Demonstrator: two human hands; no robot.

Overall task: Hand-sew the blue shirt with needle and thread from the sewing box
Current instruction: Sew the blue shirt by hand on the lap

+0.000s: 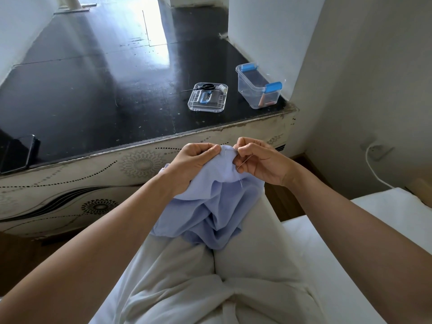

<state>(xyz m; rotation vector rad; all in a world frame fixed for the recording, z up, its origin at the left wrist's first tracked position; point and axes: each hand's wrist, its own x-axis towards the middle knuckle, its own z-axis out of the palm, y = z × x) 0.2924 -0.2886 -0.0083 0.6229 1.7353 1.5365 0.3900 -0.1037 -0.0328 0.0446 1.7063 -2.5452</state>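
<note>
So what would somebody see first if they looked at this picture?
The two hands in the middle: the left hand grips a bunched blue shirt over the lap, while the right hand pinches a needle at its top fold, thin thread trailing. Behind, on the dark table, sit a clear box and its lid with scissors.

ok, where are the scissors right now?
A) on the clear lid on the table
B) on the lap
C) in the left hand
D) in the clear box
A: the scissors lie on the clear lid, beside the open sewing box on the dark table.
</note>
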